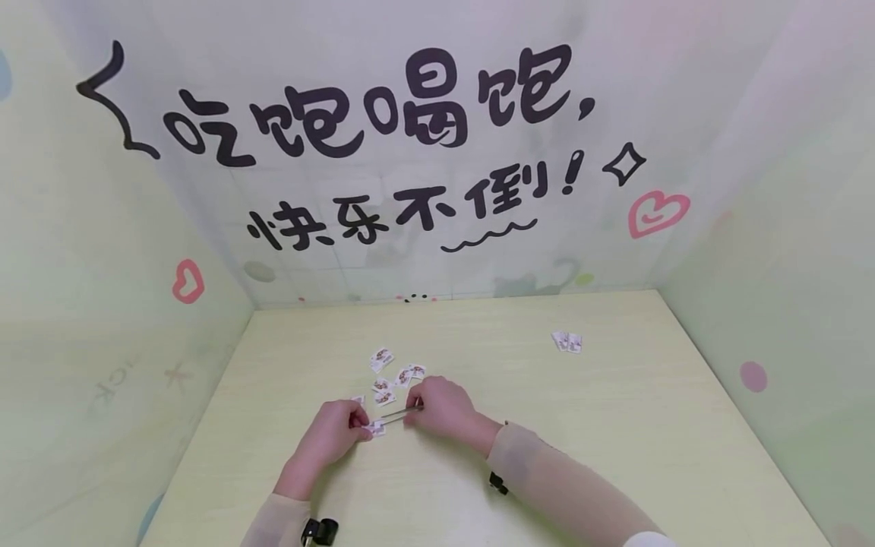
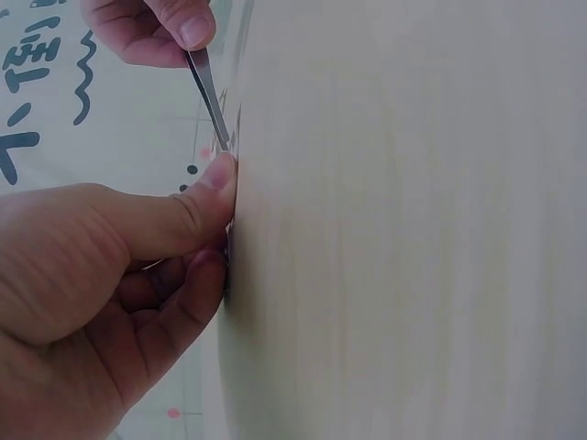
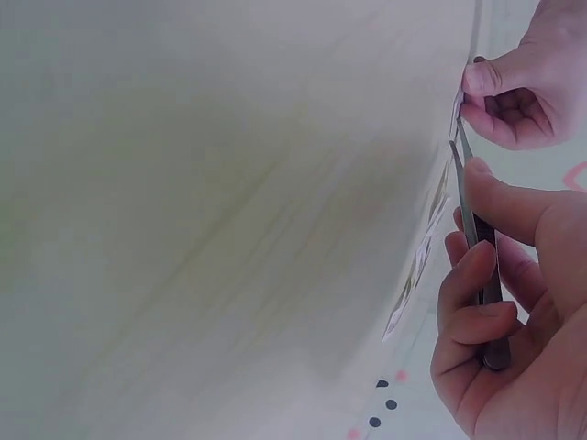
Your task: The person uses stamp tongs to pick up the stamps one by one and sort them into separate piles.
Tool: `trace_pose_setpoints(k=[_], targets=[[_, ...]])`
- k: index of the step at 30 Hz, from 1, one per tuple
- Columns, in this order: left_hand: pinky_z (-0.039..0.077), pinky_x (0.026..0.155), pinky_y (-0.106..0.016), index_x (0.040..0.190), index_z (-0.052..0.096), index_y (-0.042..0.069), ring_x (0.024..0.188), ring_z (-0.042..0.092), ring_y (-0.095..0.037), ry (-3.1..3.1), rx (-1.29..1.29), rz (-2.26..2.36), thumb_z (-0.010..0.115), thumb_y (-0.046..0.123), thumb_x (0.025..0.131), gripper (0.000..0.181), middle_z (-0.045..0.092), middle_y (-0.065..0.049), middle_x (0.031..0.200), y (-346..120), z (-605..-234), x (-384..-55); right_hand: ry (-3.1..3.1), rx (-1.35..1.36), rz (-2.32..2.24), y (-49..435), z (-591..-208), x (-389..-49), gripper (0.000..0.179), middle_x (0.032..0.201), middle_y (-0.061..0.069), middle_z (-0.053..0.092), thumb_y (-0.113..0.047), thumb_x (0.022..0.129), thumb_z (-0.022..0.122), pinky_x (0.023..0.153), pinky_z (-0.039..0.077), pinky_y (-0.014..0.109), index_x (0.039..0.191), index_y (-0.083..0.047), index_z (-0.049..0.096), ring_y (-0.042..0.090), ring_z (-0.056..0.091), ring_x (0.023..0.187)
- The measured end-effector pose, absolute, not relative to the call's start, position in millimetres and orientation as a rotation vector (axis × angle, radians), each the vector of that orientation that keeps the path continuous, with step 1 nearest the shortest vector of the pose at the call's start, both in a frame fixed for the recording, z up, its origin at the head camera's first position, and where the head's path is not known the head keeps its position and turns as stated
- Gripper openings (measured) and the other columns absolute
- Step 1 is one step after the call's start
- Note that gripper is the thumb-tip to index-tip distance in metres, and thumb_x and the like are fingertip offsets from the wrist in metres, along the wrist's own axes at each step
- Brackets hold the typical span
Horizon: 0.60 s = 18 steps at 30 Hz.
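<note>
My right hand [image 1: 443,406] grips a pair of metal tweezers [image 1: 399,415], its tips spread slightly apart and pointing left. Those tips are at a small white printed card [image 1: 378,430] low over the table. Thumb and fingers of my left hand [image 1: 333,431] pinch that card at its left end. In the left wrist view, the left hand [image 2: 138,266] is right at the tabletop, and its thumb covers most of the card. The right wrist view shows the tweezers [image 3: 466,197] between thumb and curled fingers of the right hand [image 3: 514,302].
Several small printed cards [image 1: 384,396] lie just beyond the hands, some overlapping. One more card [image 1: 358,399] peeks out behind the left hand. Farther right on the pale wooden table [image 1: 615,425] is a small overlapping group of cards [image 1: 568,342]. Printed walls [image 1: 437,258] enclose the table.
</note>
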<state>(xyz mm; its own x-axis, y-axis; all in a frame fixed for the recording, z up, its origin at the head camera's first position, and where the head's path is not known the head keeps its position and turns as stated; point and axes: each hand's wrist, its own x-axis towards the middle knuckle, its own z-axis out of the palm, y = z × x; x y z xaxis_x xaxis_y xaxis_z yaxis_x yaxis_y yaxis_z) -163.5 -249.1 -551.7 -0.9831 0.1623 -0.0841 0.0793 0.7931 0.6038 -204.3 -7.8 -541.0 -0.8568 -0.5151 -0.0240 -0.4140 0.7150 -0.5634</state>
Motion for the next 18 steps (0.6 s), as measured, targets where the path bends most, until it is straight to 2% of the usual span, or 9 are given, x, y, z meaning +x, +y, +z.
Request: trace_pose_setpoints(k=[18], targets=[[0.045,0.065,-0.029,0.082,0.071,0.012,0.07,0.052,-0.014,2.864,0.195,0.965,0.09,0.002,0.083,0.021,0.057,0.003,0.073,-249.4,-552.6,-162.1,2.59,-0.629,-0.988,-1.9,-547.2,-200.6,0.015,0.072,-0.02,0.066,-0.037,0.085,0.09,0.068,0.049,0.026,0.08,-0.027,0.079,0.005,0.06,0.069]])
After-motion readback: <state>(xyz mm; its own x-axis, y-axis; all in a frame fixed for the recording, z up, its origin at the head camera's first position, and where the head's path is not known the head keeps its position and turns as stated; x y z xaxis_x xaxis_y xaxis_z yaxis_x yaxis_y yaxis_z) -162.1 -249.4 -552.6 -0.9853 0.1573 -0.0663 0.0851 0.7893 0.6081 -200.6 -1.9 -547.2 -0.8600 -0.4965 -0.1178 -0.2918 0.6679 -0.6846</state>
